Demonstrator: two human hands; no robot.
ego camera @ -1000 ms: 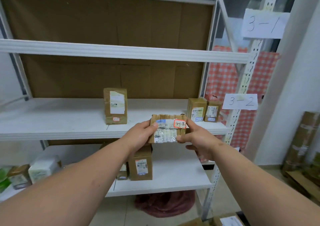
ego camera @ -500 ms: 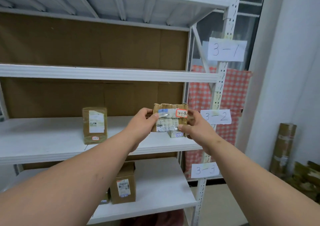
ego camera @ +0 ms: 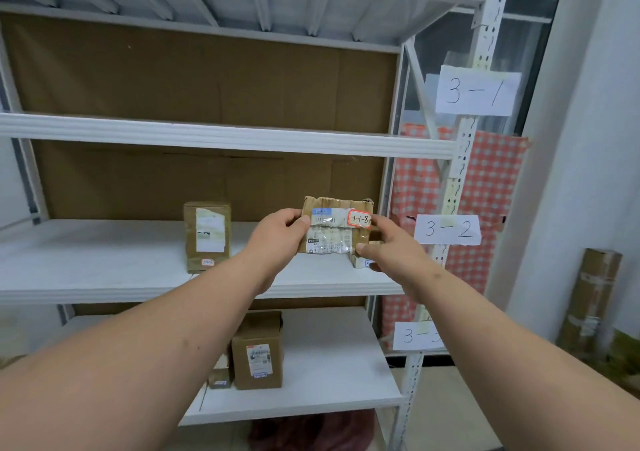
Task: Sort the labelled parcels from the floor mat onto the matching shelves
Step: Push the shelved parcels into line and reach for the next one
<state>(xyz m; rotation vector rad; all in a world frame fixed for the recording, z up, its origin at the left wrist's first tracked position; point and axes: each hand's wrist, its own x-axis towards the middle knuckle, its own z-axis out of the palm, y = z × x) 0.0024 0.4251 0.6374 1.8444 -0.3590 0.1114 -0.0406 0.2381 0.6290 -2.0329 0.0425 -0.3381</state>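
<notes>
While facing the shelves (ego camera: 221, 139) | left hand (ego camera: 277, 234) and right hand (ego camera: 388, 246) both gripping parcel (ego camera: 332, 230) | sticker 3-1-8 (ego camera: 360, 219)

Parcel held up before the shelving unit

The parcel (ego camera: 337, 225) sits between left hand (ego camera: 277, 239) at nine o'clock and right hand (ego camera: 388, 246) at three; the middle shelf (ego camera: 104, 270) lies behind, a standing box (ego camera: 207, 237) at nine o'clock.

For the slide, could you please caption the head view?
Both hands, left and right, hold a parcel tagged 3-1-8 before the shelves.
</notes>
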